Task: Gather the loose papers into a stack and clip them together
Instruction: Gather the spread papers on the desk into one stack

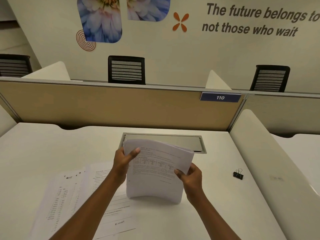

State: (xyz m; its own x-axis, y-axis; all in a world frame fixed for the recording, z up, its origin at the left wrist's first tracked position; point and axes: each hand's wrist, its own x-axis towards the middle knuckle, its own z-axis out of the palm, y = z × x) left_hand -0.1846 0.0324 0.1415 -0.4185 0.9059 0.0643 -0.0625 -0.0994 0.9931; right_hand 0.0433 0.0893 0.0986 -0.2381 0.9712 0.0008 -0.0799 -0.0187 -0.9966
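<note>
Both hands hold a bundle of printed papers (155, 172) upright above the white desk (43, 153), its bottom edge near the desk top. My left hand (125, 161) grips the bundle's upper left edge, thumb on the front sheet. My right hand (190, 177) grips the right edge lower down. The sheets fan slightly apart at the top. More loose papers (69, 196) lie flat on the desk to the left, partly under my left forearm. A black binder clip (238, 174) rests on the desk to the right, apart from both hands.
A metal cable hatch (173, 139) sits in the desk behind the papers. A tan partition (112, 106) with a blue "110" plate closes the back. A white side divider (270, 161) runs along the right. Black chairs stand beyond the partition.
</note>
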